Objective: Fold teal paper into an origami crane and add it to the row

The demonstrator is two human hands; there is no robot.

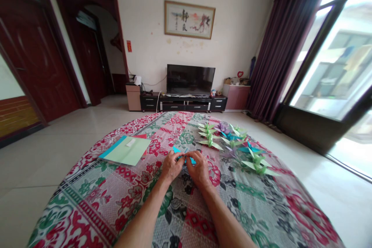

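Between my two hands is a small piece of folded blue paper (176, 149), its pointed tip showing beyond the fingers. My left hand (172, 166) pinches it from the left with thumb and fingertips. From the other side my right hand (198, 166) grips it, the fingers bent and pressed together. The fingertips of both hands meet near the middle of the paper and cover most of its folds. Several folded paper cranes in green, blue and purple, such as a green crane (209, 142), stand to the right of my hands.
To the left lies a stack of coloured paper sheets (132, 154), green on top, with a small white piece (130, 143) on it. A flowered tablecloth (122, 201) covers the round table. Beyond the table's far edge stand a television (190, 79) and a low cabinet (174, 106).
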